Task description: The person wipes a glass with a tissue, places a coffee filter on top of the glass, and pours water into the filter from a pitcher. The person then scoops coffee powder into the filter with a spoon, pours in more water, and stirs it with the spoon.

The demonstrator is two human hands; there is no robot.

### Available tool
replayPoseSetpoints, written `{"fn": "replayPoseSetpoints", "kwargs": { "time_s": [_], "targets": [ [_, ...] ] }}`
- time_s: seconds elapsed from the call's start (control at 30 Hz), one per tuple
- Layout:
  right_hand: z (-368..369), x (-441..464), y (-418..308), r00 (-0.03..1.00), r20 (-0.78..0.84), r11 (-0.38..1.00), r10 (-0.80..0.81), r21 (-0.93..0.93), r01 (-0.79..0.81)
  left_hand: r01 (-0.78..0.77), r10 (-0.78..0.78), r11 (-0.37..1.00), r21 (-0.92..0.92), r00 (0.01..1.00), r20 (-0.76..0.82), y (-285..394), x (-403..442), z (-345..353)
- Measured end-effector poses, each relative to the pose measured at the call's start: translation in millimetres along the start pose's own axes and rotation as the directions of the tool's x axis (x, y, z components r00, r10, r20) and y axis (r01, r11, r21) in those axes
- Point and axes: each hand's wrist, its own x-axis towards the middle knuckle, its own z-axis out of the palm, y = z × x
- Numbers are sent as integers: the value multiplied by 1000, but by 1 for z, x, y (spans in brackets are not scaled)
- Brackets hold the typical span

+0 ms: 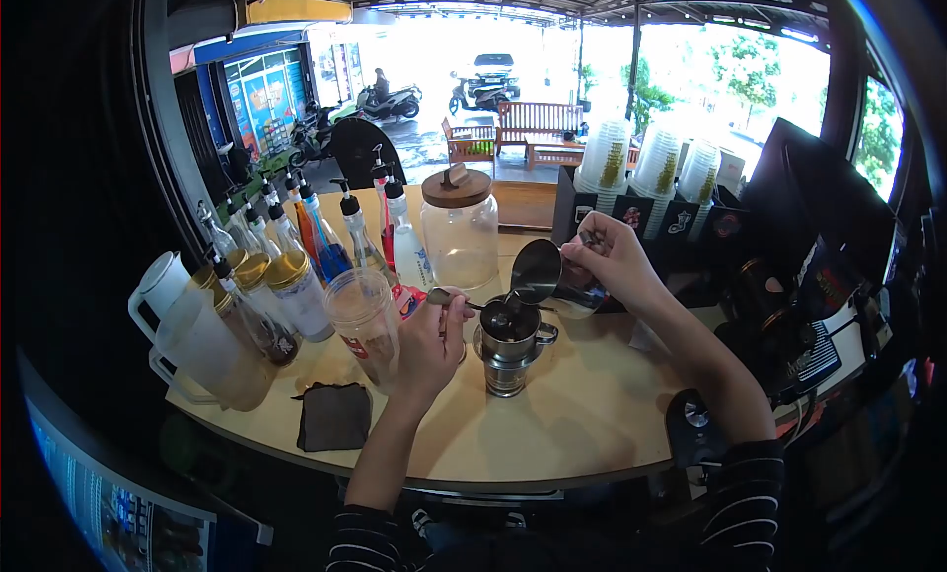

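Observation:
My left hand [432, 343] pinches a metal spoon [440, 296], its far end over the mouth of a metal drip coffee filter [509, 349]. The filter has a side handle and sits upright on a small glass [505, 382]. My right hand [610, 254] grips a dark metal pitcher [537, 272], tilted left with its lip just above the filter and spoon. Inside the filter it looks dark; I cannot make out whether liquid is flowing. Left of my left hand stands a clear plastic jar [359, 306], partly covered by that hand.
Pump-top syrup bottles [326, 239] and plastic jugs [212, 350] crowd the left side. A lidded glass jar [460, 239] stands behind the filter. Stacked cups [655, 164] fill a black holder at the back right. A dark folded cloth [334, 417] lies near the front edge.

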Motion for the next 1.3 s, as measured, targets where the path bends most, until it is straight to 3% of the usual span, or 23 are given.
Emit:
{"fn": "replayPoseSetpoints", "kwargs": {
  "time_s": [0.97, 1.3],
  "targets": [
    [-4, -4, -1, 1000, -10, 999, 27, -47, -28, -9, 6, 996, 85, 999, 34, 2, 7, -4],
    [6, -1, -5, 999, -50, 999, 21, 37, -19, 0, 0, 991, 134, 1000, -4, 9, 14, -13]
  ]
}}
